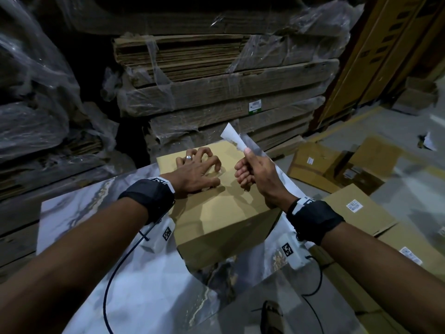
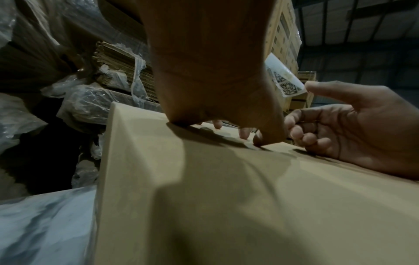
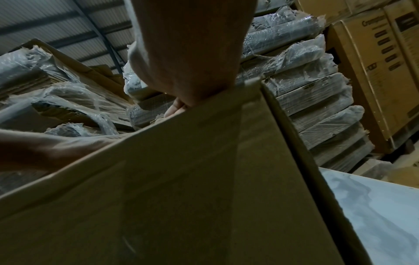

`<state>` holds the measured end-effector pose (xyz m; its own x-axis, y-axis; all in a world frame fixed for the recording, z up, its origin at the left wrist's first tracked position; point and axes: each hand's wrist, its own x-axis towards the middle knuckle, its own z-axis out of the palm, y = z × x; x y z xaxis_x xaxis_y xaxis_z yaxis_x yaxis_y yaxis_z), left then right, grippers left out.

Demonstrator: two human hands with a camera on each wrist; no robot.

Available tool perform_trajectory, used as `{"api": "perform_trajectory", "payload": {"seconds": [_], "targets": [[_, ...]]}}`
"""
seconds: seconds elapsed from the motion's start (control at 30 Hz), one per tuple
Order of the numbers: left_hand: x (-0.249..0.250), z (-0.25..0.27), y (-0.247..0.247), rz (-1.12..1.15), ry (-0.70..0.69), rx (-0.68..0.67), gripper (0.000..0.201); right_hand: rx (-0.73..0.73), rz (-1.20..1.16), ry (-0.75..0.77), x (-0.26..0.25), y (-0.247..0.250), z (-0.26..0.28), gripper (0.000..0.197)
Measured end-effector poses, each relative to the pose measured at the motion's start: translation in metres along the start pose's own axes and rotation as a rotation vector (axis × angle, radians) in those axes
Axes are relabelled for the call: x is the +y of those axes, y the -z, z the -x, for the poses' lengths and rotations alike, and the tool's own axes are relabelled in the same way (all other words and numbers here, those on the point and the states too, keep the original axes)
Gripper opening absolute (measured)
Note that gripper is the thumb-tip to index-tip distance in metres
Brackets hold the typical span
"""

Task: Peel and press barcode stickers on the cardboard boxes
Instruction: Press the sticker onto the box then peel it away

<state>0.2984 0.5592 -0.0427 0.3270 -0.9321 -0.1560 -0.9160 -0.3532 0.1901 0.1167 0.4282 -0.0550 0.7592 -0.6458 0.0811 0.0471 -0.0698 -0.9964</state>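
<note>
Warehouse table (image 1: 134, 285): plain (tan) cardboard box (image 1: 216, 213)

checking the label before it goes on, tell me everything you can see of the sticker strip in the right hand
The sticker strip is a narrow white paper piece, pinched at its lower end between thumb and fingers of the right hand. It sticks up and away, tilted left, in the air beyond the far edge of the cardboard box, not touching it. The left wrist view shows dark square code patterns printed on one face and a slight curl. The text is too blurred to read.
</note>
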Motion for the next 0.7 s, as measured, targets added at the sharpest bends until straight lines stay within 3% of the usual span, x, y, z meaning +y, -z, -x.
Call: {"api": "perform_trajectory", "payload": {"seconds": [0.17, 0.4, 0.7], "targets": [[-0.0003, 0.0007, 0.0011, 0.021, 0.008, 0.006, 0.069, -0.012, 0.012, 0.012, -0.0007, -0.0007, 0.0014, 0.058], [0.0005, -0.0009, 0.0002, 0.016, 0.015, 0.002, 0.053, -0.026, 0.007, 0.029, 0.0002, 0.0006, 0.0008, 0.059], [-0.0016, -0.0036, -0.0013, 0.029, 0.024, 0.003, 0.050, -0.011, -0.012, 0.020, -0.0004, -0.0006, 0.0004, 0.062]]}}
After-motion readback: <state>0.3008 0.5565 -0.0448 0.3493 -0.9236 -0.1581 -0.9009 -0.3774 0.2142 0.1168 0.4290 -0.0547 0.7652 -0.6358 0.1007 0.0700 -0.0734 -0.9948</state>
